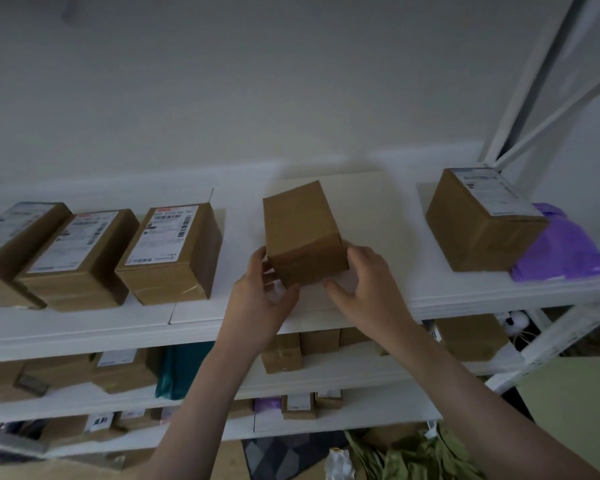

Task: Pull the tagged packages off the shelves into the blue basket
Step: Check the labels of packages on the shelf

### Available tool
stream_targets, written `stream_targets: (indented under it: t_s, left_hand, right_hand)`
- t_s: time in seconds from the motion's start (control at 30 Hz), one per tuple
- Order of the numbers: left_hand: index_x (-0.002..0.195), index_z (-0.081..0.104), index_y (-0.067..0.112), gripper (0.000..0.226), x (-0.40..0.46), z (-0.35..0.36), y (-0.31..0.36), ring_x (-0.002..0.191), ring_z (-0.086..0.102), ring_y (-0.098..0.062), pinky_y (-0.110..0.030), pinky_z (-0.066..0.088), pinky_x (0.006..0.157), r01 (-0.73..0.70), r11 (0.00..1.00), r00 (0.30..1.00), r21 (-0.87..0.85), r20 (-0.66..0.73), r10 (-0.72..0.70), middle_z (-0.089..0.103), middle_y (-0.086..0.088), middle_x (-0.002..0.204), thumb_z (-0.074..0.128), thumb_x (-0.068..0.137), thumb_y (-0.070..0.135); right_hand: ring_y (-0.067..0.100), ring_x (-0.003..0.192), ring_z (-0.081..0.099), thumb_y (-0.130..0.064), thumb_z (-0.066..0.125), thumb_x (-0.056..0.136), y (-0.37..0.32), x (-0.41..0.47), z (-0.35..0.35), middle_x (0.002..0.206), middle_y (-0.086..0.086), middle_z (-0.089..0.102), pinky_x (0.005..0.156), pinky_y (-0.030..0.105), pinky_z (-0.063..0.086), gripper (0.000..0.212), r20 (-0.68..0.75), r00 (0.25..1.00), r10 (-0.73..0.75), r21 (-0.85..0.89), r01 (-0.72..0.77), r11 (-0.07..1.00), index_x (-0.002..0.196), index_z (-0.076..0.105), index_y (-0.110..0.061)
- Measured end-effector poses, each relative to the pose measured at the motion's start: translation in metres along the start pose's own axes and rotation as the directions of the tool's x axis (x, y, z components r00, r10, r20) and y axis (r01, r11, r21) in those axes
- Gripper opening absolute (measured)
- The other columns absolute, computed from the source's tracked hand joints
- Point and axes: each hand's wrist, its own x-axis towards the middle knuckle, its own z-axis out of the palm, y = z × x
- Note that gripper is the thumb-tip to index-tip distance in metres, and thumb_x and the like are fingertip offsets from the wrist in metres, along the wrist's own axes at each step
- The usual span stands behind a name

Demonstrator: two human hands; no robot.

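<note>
Head view: plain brown box (303, 233) on the top shelf (201, 317), near end tipped up between both hands. No label visible on the faces shown; whether it carries a tag on a hidden face cannot be told.

Handling, judged: small taped carton, stiff walls, edges crisp, no sagging. Likely light, since it sits tilted on a loose two-sided hold. Tape bands across the near face look glossy, so that face may be slick; bare cardboard on the flanks should give better friction. Best hold: opposite side faces close to the near bottom corners, thumbs on top or front, fingers under. Not obviously fragile, contents unknown.

Left hand (264, 292): fingers (258, 259) curled round the box's near left corner, thumb side against the lower edge. Moderate spread, gripping.

Right hand (368, 282): fingers (355, 256) curled against the right side face, thumb (333, 284) reaching below the near bottom edge. Similar spread, gripping.

Relative to the fingers: labelled box (174, 254) sits well to the left of the left fingers, two more labelled cartons beyond it. Another labelled box (482, 223) stands well to the right of the right fingers, with a purple mailer bag (565, 247) touching its far right side. Blue basket not in view.
</note>
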Motion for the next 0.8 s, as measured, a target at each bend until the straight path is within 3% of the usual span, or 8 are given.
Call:
stream_targets:
  t_s: [0.13, 0.2, 0.3, 0.37, 0.5, 0.57, 0.67, 0.8]
  left_hand:
    - [0.134, 0.047, 0.026, 0.052, -0.005, 0.005, 0.004, 0.104, 0.060, 0.000, -0.013, 0.046, 0.080, -0.029, 0.999, 1.000, 0.041, -0.002, 0.029, 0.064, 0.016, 0.117, 0.072, 0.090, 0.038]
    - [0.128, 0.053, 0.025, 0.042, -0.007, 0.001, 0.006, 0.104, 0.063, -0.001, -0.018, 0.049, 0.084, 0.042, 0.995, 0.999, -0.094, 0.022, -0.040, 0.067, 0.014, 0.115, 0.069, 0.092, 0.041]
    - [0.111, 0.064, 0.023, 0.029, -0.005, -0.009, 0.011, 0.104, 0.068, -0.011, -0.033, 0.054, 0.095, 0.221, 0.868, 0.975, -0.445, 0.075, -0.210, 0.072, 0.001, 0.109, 0.053, 0.099, 0.047]
    - [0.106, 0.068, 0.014, 0.037, -0.002, -0.015, 0.009, 0.102, 0.070, -0.017, -0.035, 0.054, 0.095, 0.267, 0.821, 0.959, -0.504, 0.056, -0.277, 0.073, -0.009, 0.108, 0.042, 0.106, 0.041]
    - [0.112, 0.071, 0.015, 0.034, -0.004, -0.026, -0.007, 0.092, 0.070, -0.019, -0.036, 0.056, 0.085, 0.210, 0.939, 0.970, -0.273, -0.062, -0.235, 0.075, -0.005, 0.095, 0.051, 0.102, 0.040]
    - [0.124, 0.067, 0.019, 0.031, -0.007, -0.031, -0.012, 0.094, 0.068, -0.003, -0.018, 0.055, 0.080, 0.188, 0.967, 0.972, -0.173, -0.110, -0.209, 0.074, 0.008, 0.104, 0.056, 0.100, 0.035]
    - [0.134, 0.059, 0.020, 0.038, -0.012, -0.035, -0.013, 0.107, 0.062, -0.002, -0.001, 0.046, 0.073, 0.162, 0.985, 0.978, -0.062, -0.122, -0.168, 0.067, 0.008, 0.122, 0.058, 0.098, 0.033]
    - [0.139, 0.054, 0.022, 0.044, -0.012, -0.042, -0.011, 0.121, 0.057, -0.005, -0.020, 0.050, 0.098, 0.082, 0.996, 0.989, -0.035, -0.120, -0.086, 0.061, 0.008, 0.133, 0.062, 0.096, 0.023]
  right_hand:
    - [0.013, 0.116, 0.053, -0.038, 0.064, 0.092, -0.004, 0.000, -0.005, 0.130, -0.002, 0.051, 0.095, 0.024, 0.049, 0.061, -0.082, 0.996, -0.038, 0.036, 0.041, 0.998, 0.146, 0.045, -0.019]
    - [0.008, 0.117, 0.053, -0.034, 0.066, 0.093, -0.011, -0.001, -0.005, 0.136, -0.003, 0.046, 0.094, 0.015, 0.047, 0.065, -0.093, 0.995, -0.036, 0.084, 0.044, 0.995, 0.151, 0.039, -0.019]
    - [0.007, 0.119, 0.053, -0.034, 0.066, 0.092, -0.021, 0.000, -0.004, 0.140, -0.003, 0.040, 0.097, 0.025, 0.054, 0.069, -0.125, 0.990, -0.060, 0.157, 0.079, 0.984, 0.152, 0.036, -0.021]
    - [0.006, 0.119, 0.051, -0.033, 0.066, 0.091, -0.028, 0.001, -0.004, 0.139, -0.002, 0.040, 0.096, 0.027, 0.055, 0.065, -0.154, 0.983, -0.105, 0.175, 0.132, 0.976, 0.149, 0.040, -0.019]
    - [0.006, 0.123, 0.050, -0.026, 0.070, 0.090, -0.039, 0.002, 0.003, 0.139, 0.003, 0.044, 0.095, 0.025, 0.054, 0.059, -0.185, 0.966, -0.179, 0.212, 0.217, 0.953, 0.142, 0.047, -0.012]
    - [0.007, 0.122, 0.050, -0.023, 0.072, 0.089, -0.044, 0.003, 0.008, 0.138, 0.003, 0.045, 0.098, 0.021, 0.052, 0.060, -0.182, 0.965, -0.190, 0.236, 0.231, 0.944, 0.142, 0.046, -0.012]
    - [0.009, 0.119, 0.055, -0.024, 0.072, 0.089, -0.048, 0.006, 0.016, 0.136, 0.000, 0.049, 0.098, 0.018, 0.050, 0.062, -0.148, 0.973, -0.174, 0.267, 0.209, 0.941, 0.144, 0.045, -0.015]
    - [-0.004, 0.111, 0.053, -0.025, 0.073, 0.088, -0.050, 0.012, 0.026, 0.128, -0.004, 0.056, 0.091, 0.003, 0.040, 0.055, -0.065, 0.984, -0.166, 0.259, 0.177, 0.949, 0.138, 0.051, -0.020]
